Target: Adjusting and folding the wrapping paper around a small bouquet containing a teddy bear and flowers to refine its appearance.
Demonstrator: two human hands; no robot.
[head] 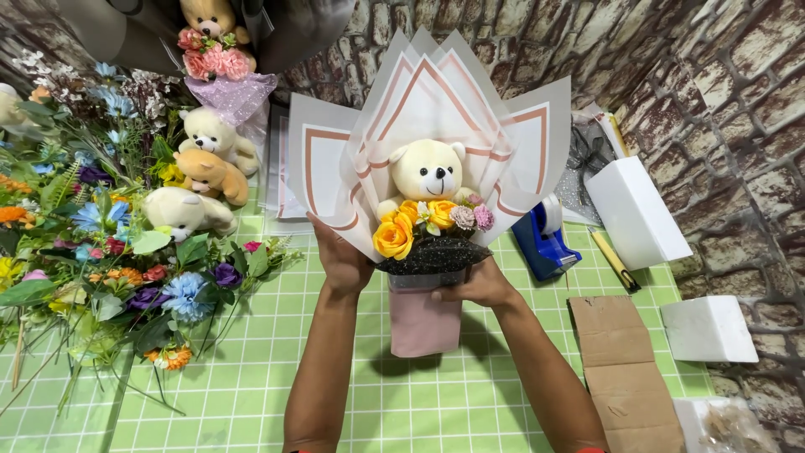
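I hold a bouquet upright over the green checked table (436, 403). It has a cream teddy bear (426, 172), yellow and orange artificial roses (396, 235), small pink flowers (473, 216) and black glitter mesh (436, 254), framed by translucent white wrapping sheets with pink borders (436, 92). A pink paper base (423, 323) hangs below. My left hand (340, 256) grips the wrapping's left side. My right hand (478, 285) clasps the stem area under the mesh.
A heap of artificial flowers (92, 243) covers the left side, with several plush bears (205, 172) behind. On the right lie a blue tape dispenser (543, 239), white foam blocks (637, 210), a utility knife (614, 260) and cardboard (625, 369). A brick-pattern wall stands behind.
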